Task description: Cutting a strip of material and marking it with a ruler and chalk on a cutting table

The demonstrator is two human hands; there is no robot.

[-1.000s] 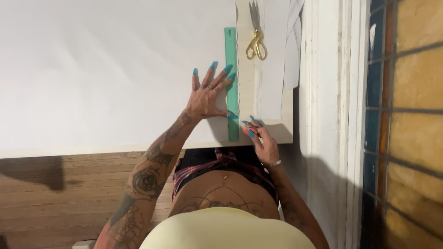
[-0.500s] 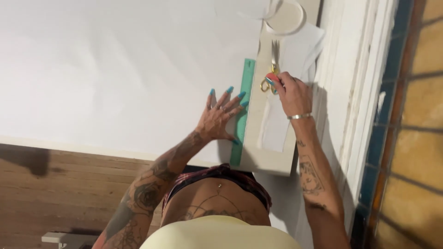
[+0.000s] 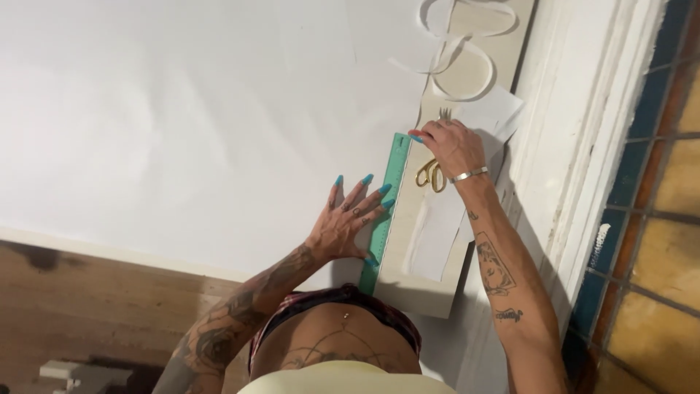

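The left hand [image 3: 346, 226] lies flat and spread wide, fingertips pressing the green ruler [image 3: 385, 211] down along the right edge of the large white sheet [image 3: 182, 124], near the bench's front right corner. The right hand [image 3: 450, 146] is closed around gold-handled scissors [image 3: 432, 174], blades pointing toward the far edge of the bench, just beside the far end of the ruler.

To do this well, my judgement is that the left hand should keep even pressure along the ruler's length so it cannot pivot, with the long nails kept off the cutting side. The scissors should follow the straight edge closely, and the loose sheet must stay flat.

The bench [image 3: 430, 299] is a pale board, mostly covered by the sheet. Curled paper strips [image 3: 459, 44] and offcuts lie at its far right corner, and a smaller white piece [image 3: 437, 233] sits near the right edge. Beyond the right edge stand white painted woodwork [image 3: 583, 146] and yellow tiles [image 3: 663, 255] with dark blue borders; wooden floor [image 3: 109, 306] shows past the front edge.
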